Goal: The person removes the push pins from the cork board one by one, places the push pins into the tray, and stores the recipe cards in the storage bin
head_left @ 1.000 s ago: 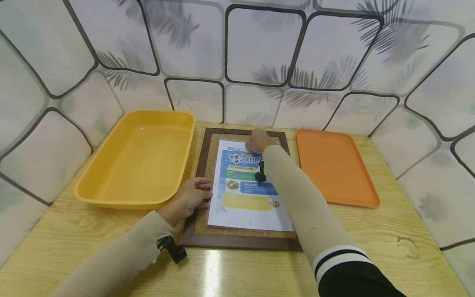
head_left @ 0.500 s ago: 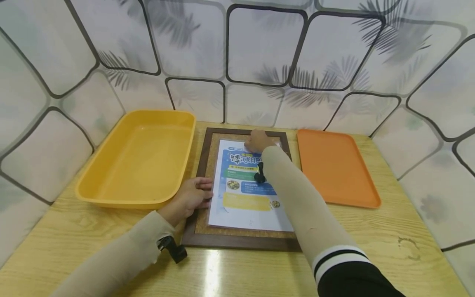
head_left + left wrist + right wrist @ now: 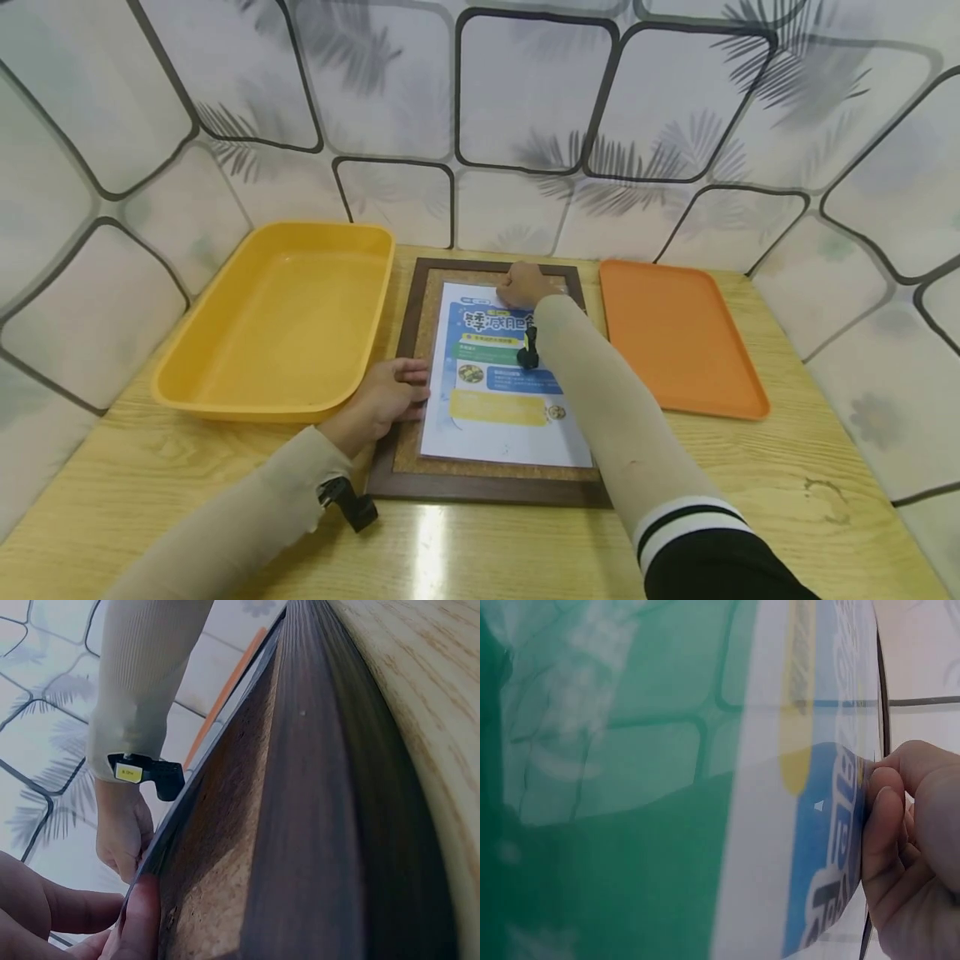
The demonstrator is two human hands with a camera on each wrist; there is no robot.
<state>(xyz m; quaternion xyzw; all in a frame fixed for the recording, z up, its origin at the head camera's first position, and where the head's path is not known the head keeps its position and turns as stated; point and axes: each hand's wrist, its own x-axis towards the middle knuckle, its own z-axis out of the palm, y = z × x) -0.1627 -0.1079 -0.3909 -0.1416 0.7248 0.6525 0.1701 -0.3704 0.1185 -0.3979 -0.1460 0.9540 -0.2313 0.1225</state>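
Note:
A printed sheet [image 3: 498,404], blue, green and yellow with large lettering on top, lies on a cork board [image 3: 408,454] with a dark brown frame. My left hand [image 3: 386,396] rests at the sheet's left edge, its fingers fairly straight. In the left wrist view, the left fingertips [image 3: 142,911] are right at that edge, over the cork. My right hand [image 3: 525,285] is at the sheet's top edge with curled fingers. In the right wrist view, the right thumb and fingertips [image 3: 885,799] bunch against the sheet; I cannot tell what is between them.
A deep yellow tray [image 3: 273,333] stands to the left of the board, close to my left hand. A flat orange tray [image 3: 682,342] lies to the right. Everything sits on a wooden table [image 3: 787,500], with a patterned wall [image 3: 517,208] behind it.
My right hand and wrist shift very slightly at the sheet's top edge. The left hand, sheet and board stay in place.

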